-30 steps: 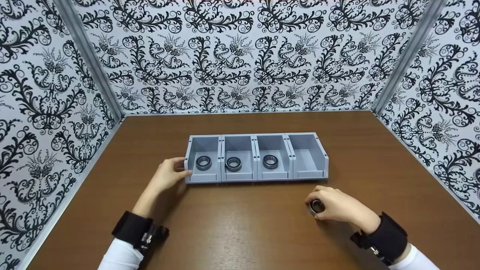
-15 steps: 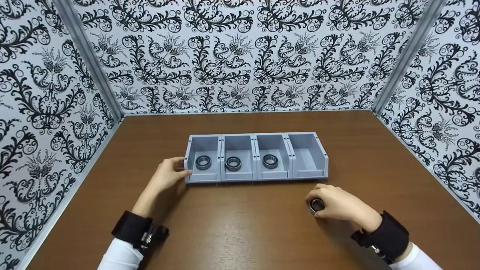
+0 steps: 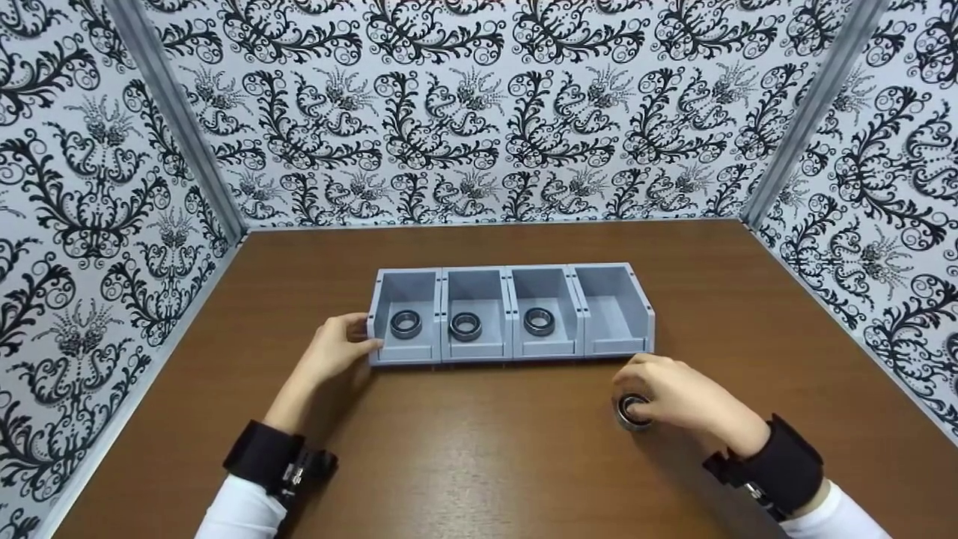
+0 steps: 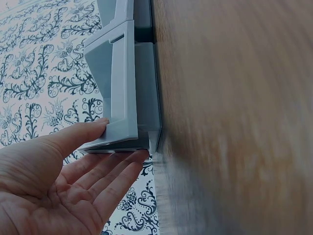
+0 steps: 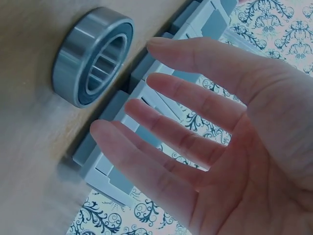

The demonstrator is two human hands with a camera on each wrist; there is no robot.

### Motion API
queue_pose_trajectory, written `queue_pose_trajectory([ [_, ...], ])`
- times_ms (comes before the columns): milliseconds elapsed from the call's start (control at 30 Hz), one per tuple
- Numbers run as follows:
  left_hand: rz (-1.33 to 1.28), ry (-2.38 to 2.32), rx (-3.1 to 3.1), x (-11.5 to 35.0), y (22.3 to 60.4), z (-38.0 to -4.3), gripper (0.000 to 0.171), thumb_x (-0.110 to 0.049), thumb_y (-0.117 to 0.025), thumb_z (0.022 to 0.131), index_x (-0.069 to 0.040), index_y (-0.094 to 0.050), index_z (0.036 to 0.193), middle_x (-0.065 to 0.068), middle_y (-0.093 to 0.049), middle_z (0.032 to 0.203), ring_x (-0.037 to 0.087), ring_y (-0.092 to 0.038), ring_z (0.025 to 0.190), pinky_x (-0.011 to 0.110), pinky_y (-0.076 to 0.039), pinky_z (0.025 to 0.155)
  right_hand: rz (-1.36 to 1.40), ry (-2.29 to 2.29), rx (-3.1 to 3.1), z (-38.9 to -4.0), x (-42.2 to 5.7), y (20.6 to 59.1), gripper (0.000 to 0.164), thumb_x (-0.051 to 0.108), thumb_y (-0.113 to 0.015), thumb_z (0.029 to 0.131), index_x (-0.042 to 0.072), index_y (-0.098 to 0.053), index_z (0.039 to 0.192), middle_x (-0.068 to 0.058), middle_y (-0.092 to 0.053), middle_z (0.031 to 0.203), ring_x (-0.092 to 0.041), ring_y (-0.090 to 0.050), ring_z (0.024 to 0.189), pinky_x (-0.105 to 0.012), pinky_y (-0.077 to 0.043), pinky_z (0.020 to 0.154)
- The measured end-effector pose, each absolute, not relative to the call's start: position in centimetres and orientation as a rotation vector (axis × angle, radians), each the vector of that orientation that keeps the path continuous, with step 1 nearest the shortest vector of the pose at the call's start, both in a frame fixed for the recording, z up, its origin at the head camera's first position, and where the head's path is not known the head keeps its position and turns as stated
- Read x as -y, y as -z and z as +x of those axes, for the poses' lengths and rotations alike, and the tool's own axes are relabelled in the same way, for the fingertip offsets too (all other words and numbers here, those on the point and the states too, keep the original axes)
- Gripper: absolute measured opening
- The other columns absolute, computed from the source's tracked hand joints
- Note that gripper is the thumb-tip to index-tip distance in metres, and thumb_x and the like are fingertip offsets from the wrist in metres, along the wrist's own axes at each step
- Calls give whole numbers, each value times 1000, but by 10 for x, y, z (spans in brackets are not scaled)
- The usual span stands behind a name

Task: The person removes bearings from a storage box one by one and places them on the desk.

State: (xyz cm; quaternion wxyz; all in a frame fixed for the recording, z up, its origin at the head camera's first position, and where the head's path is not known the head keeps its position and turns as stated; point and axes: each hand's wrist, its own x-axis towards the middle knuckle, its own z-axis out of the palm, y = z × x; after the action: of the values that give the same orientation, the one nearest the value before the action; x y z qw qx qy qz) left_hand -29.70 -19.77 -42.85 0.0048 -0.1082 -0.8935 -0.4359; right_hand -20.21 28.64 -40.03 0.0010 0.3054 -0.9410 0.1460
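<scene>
In the head view, my left hand holds the left end of a row of joined grey storage bins. The left wrist view has the thumb on the front lip of the end bin and the fingers along its outer side wall. A steel ball bearing lies on the table in front of the rightmost bin. Over it is my right hand, partly covering it in the head view. From the right wrist, this bearing shows apart from the fingers, which are spread and hold nothing.
One bearing lies in each of the three left bins: the leftmost, the second and the third. The rightmost bin shows a bare floor. Patterned walls enclose the brown table at the back and sides.
My right hand has let go of the bearing and lifted slightly away from it; the bearing now lies on the table. The left hand keeps its place at the bins.
</scene>
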Motion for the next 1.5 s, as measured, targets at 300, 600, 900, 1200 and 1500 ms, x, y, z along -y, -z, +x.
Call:
queue_pose_trajectory([
  [300, -367, 1381, 2783, 199, 430, -297, 51, -4, -75, 94, 18, -56, 137, 34, -66, 128, 46, -68, 116, 51, -58, 96, 924, -435, 2907, -205, -287, 391, 31, 6, -82, 85, 3, -76, 114, -8, -69, 108, -31, -69, 100, -50, -58, 82],
  [600, -357, 1384, 2782, 199, 429, -297, 50, -3, -76, 94, 18, -57, 136, 34, -66, 128, 46, -68, 117, 51, -57, 98, 898, -458, 2893, -212, -284, 384, 30, 6, -80, 86, 1, -76, 115, -12, -70, 109, -35, -69, 102, -54, -57, 84],
  [900, -352, 1376, 2782, 198, 430, -298, 52, -4, -76, 93, 17, -57, 136, 34, -65, 130, 46, -67, 118, 51, -56, 99, 889, -500, 2859, -221, -279, 373, 30, 4, -80, 86, 4, -77, 116, -11, -70, 109, -24, -66, 88, -40, -53, 72],
  [1200, -353, 1360, 2785, 198, 428, -297, 49, -4, -76, 94, 16, -58, 136, 32, -67, 128, 45, -68, 117, 51, -57, 98, 888, -506, 2862, -234, -271, 367, 28, 6, -80, 87, 3, -77, 115, -13, -70, 110, -30, -65, 92, -46, -50, 75],
  [1500, -339, 1360, 2788, 198, 428, -295, 49, -5, -76, 94, 15, -59, 136, 32, -67, 128, 45, -68, 117, 51, -57, 98, 925, -519, 2813, -248, -263, 358, 30, 5, -79, 87, 0, -76, 117, -15, -71, 110, -35, -67, 95, -52, -54, 78],
])
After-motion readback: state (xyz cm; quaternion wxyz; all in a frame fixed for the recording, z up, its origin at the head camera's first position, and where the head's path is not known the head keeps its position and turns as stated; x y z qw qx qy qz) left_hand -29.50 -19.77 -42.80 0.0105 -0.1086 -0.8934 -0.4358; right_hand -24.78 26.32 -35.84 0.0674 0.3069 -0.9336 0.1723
